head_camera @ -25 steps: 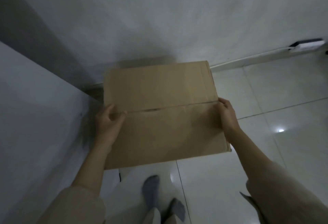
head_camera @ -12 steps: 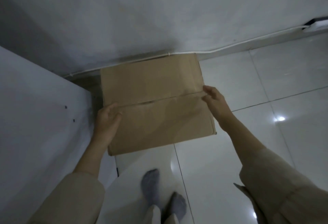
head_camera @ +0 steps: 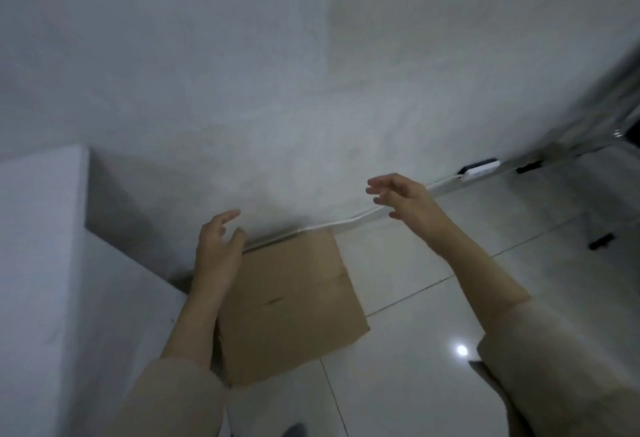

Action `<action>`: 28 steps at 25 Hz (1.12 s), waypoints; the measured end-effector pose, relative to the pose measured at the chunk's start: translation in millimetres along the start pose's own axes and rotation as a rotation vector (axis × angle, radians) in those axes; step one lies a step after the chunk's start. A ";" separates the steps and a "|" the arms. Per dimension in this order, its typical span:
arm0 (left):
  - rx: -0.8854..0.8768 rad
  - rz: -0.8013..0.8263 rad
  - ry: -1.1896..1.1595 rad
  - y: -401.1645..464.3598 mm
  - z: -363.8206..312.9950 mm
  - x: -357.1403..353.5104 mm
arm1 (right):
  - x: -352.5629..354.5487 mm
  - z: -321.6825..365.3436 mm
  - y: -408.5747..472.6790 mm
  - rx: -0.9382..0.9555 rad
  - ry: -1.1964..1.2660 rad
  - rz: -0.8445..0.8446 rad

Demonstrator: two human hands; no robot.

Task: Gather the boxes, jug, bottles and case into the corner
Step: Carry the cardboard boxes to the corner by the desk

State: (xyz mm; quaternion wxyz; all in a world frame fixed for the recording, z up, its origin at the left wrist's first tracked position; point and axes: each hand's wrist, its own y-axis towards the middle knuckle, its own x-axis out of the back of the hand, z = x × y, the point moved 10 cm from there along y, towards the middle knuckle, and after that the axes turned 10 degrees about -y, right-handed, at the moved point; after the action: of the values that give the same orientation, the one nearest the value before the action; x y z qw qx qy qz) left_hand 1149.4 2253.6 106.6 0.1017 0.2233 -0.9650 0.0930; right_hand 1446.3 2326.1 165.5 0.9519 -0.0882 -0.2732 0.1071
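Observation:
A closed brown cardboard box (head_camera: 294,301) sits on the white tiled floor in the corner, its far edge against the wall and its left side by a white block. My left hand (head_camera: 218,246) hovers above the box's left far corner, fingers loosely spread, holding nothing. Raised to the right, my right hand (head_camera: 405,199) is well clear of the box, fingers spread and empty. No jug, bottles or case are in view.
A tall white block (head_camera: 52,263) fills the left side. A white cable (head_camera: 346,222) runs along the base of the wall to a white power strip (head_camera: 479,170). Small dark objects (head_camera: 601,241) lie on the tiles at far right.
Both hands have let go of the box and lifted away from it. The box now rests on the floor in the corner, and the view has tilted upward.

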 end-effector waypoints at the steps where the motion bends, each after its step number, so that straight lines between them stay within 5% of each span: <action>1: -0.059 0.003 -0.011 -5.2 -41.2 1.2 | 28.3 30.2 -13.9 0.032 0.000 -0.039; 8: -0.496 0.212 -0.074 -88.1 -293.4 -2.9 | 173.3 169.0 -157.2 0.198 -0.031 -0.290; 11: -0.572 0.335 -0.045 -130.2 -330.9 -5.0 | 177.6 170.3 -213.6 0.155 -0.145 -0.229; 20: -0.579 1.058 0.272 -284.5 -262.3 -5.2 | 130.8 116.5 -441.6 -0.181 -0.106 -0.401; 28: -0.647 1.462 0.300 -474.1 -222.5 -51.8 | 67.8 1.8 -701.0 -0.546 0.109 -0.780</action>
State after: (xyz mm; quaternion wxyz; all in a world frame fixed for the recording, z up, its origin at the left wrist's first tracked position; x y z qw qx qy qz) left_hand 1442.6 1906.4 371.9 0.2031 -0.5186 -0.8220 -0.1189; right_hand 1610.6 1669.4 359.7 0.8761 -0.2313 -0.2539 -0.3385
